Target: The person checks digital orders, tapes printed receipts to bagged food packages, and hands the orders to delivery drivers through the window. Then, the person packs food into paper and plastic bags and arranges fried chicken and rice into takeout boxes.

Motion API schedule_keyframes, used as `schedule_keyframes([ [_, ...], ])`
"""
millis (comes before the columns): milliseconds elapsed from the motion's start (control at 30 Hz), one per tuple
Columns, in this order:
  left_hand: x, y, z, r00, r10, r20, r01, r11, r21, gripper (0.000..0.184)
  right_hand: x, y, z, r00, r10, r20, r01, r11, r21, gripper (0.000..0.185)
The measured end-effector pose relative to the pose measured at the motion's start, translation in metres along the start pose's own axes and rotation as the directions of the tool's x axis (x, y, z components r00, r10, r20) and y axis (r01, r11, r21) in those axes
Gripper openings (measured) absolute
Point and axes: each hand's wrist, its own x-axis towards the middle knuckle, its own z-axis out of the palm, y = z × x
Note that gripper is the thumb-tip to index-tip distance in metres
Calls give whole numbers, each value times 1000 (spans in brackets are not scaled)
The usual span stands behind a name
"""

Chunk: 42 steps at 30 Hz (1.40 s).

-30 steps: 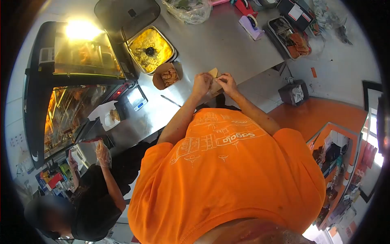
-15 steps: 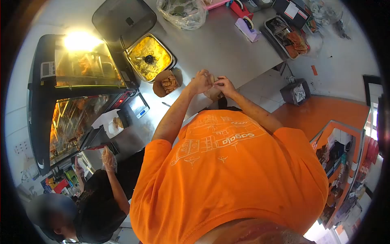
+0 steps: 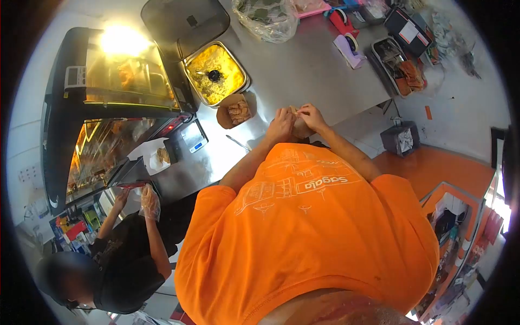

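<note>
At the counter's edge, close against my body, both of my hands are together on a brown paper box [image 3: 301, 130]. My left hand [image 3: 281, 124] is closed around its left side. With bent, pinching fingers, my right hand [image 3: 312, 116] grips the upper right edge. The hands cover much of the box, so its contents cannot be made out. To the left on the counter stands an open brown paper box [image 3: 223, 116] holding sliced brown food [image 3: 239, 111]. Behind it sits a square steel pan [image 3: 245, 86] of yellow food, its dark see-through lid [image 3: 187, 21] raised.
A lit glass food cabinet [image 3: 122, 86], a scale [image 3: 193, 138] and a white paper box [image 3: 154, 166] are at left. A co-worker [image 3: 130, 265] in black, one hand gloved, works there. Tape dispensers [image 3: 350, 51] and a tray [image 3: 385, 54] stand at right.
My view has shifted, so the counter sits further right in it. My hands remain together on the paper box, with the right fingers raised slightly at its top edge.
</note>
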Motion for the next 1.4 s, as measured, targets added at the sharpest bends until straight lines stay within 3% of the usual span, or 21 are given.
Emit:
schedule_keyframes([
  [200,27,-27,-15,991,79,-108,-67,992,105,34,-40,-58,-28,953,-276,128,300,782,-547,72],
  [300,20,37,-101,865,-21,-502,198,932,303,42,-13,-34,-34,954,-235,-184,93,819,-566,81],
  [333,6,4,-96,752,-154,-640,306,942,134,51,-4,-39,-43,950,-194,-243,37,846,-532,81],
  [400,-28,-45,-84,319,-372,-872,596,794,-121,69,15,-56,-65,927,-103,-361,-76,890,-449,81],
  [433,-44,-66,-81,68,-441,-895,631,714,-304,78,19,-65,-66,887,-164,-432,-110,833,-542,79],
  [467,-54,-79,-77,-42,-493,-869,736,573,-360,70,22,-75,-65,841,-231,-489,-153,765,-626,78],
  [533,-81,-96,-85,271,-873,-405,516,487,-705,51,31,-88,-56,785,-364,-501,-119,705,-699,74],
  [567,-86,-100,-82,322,-886,-333,460,454,-763,45,33,-92,-51,779,-417,-469,-38,715,-698,72],
  [600,-90,-99,-80,376,-890,-259,406,410,-817,39,33,-94,-45,769,-467,-436,42,718,-695,70],
  [667,-92,-98,-74,531,-803,-269,367,504,-782,33,29,-93,-31,887,-448,-111,326,777,-539,66],
  [733,-83,-90,-71,716,-592,-370,336,756,-561,30,16,-99,-19,883,-446,146,465,793,-394,62],
  [800,-64,-89,-63,804,-575,-154,406,718,-565,31,-6,-106,-9,849,-430,307,519,784,-339,59],
  [833,-57,-86,-56,831,-555,-39,442,701,-560,32,-16,-96,-7,837,-438,327,537,771,-342,59],
  [933,-41,-63,-34,755,-620,-213,384,682,-623,35,-41,-71,0,808,-494,322,589,701,-402,58],
  [967,-43,-54,-37,747,-598,-292,406,757,-511,53,-48,-67,1,797,-534,282,601,655,-459,58],
  [1067,-75,-26,0,661,-574,-483,195,753,-629,71,-57,-69,-4,741,-590,320,655,534,-535,56],
  [1100,-90,-26,-4,852,-301,-428,183,938,-294,87,-58,-72,-3,721,-595,355,678,499,-540,55],
  [1200,-89,-2,-17,958,-127,-257,22,926,-377,93,-60,-70,6,701,-617,357,705,525,-477,44],
  [1233,-95,-7,-15,986,-127,-105,110,982,-157,92,-60,-65,10,715,-626,312,691,563,-454,40],
  [1333,-92,-7,-23,995,-101,9,96,969,226,76,-42,-70,15,796,-563,221,604,720,-341,31],
  [1400,-88,-25,-13,985,-159,-72,162,986,45,63,-38,-77,15,896,-377,237,425,881,-209,28],
])
